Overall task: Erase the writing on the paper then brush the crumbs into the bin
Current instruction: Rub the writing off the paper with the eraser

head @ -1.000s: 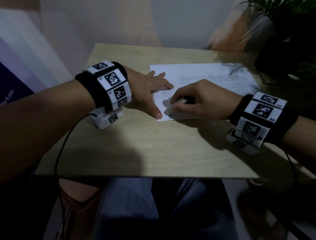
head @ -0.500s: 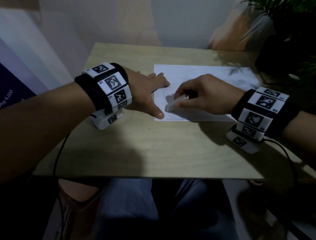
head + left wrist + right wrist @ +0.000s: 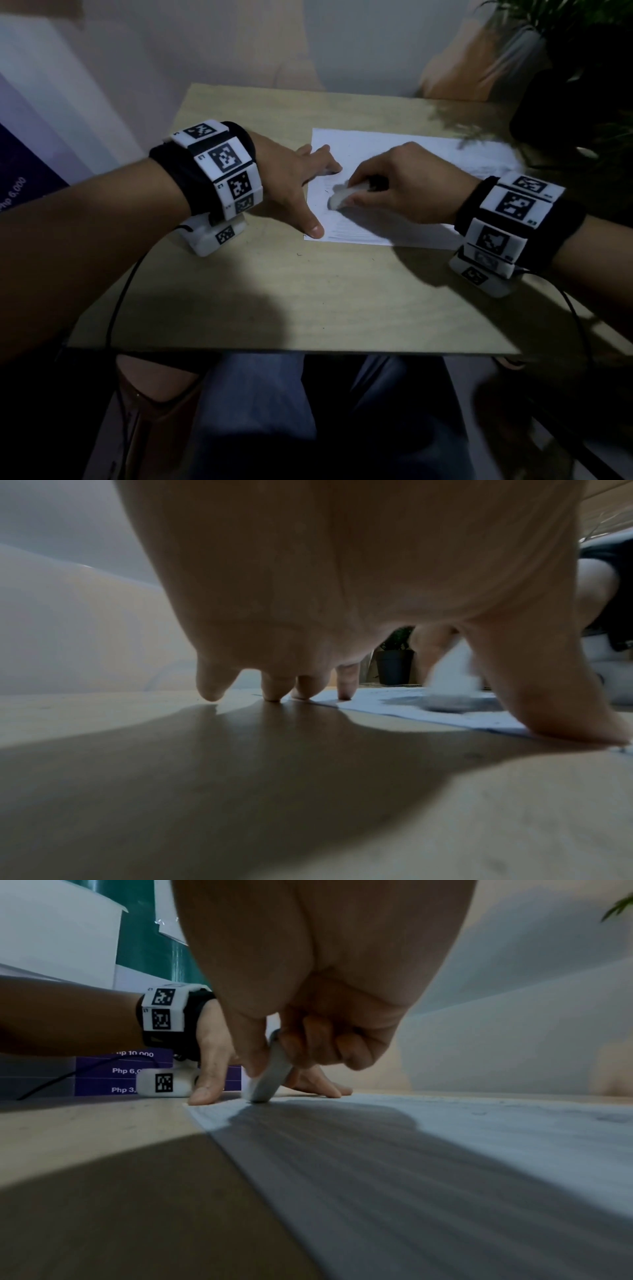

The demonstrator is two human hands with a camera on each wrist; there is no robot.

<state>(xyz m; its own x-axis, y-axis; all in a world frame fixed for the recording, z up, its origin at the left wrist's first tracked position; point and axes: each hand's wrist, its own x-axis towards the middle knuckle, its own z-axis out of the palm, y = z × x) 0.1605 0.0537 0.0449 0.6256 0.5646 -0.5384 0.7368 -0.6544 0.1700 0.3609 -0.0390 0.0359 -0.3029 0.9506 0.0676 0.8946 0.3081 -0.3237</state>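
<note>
My right hand pinches the eraser onto the paper; my left hand (fingers spread flat) pins its left edge.

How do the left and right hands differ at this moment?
The left hand lies spread with straight fingers, pressing the paper's left edge; the right hand is curled, pinching the eraser. The left holds nothing; the right presses the eraser's tip onto the sheet. Both wear marker wristbands.

black wristbands w/ white b&w marker blocks, thin black cables, jeans
</note>
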